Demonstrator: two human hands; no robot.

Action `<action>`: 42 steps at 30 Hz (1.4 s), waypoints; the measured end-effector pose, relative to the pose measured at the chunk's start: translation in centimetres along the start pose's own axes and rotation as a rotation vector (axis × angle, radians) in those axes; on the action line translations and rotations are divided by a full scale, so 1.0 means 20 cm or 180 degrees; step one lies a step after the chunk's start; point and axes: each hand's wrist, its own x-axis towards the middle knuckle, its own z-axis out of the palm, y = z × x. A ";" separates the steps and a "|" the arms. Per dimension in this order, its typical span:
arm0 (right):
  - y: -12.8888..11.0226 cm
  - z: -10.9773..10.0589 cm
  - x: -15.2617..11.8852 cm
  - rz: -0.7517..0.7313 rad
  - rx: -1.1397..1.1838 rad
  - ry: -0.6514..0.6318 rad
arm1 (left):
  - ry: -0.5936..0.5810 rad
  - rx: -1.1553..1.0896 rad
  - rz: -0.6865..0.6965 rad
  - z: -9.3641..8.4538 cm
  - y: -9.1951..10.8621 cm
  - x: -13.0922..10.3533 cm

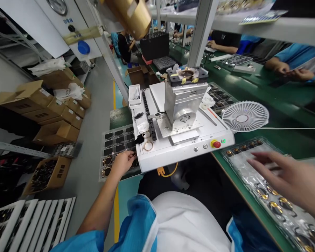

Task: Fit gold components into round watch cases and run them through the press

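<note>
One left hand (pixel 123 163), fingers (pixel 130 154) curled at left tray (pixel 102 154), grip unclear, right hand (pixel 291 176) open above right tray (pixel 242 161)

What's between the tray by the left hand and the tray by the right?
The white machine, carrying a metal block, lies between left tray and right tray in the head view.

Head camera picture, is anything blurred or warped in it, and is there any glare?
In the head view, the right hand looks smeared, probably by motion; the left hand is crisper; the grey upright post leans, likely wide-angle distortion; pale sheen shows on the clear plastic tray by the right hand.
</note>
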 end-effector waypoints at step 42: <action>0.18 0.62 0.11 0.0862 0.0963 -0.0879 | 0.1262 -0.0667 0.3005 -0.65 1.12 0.52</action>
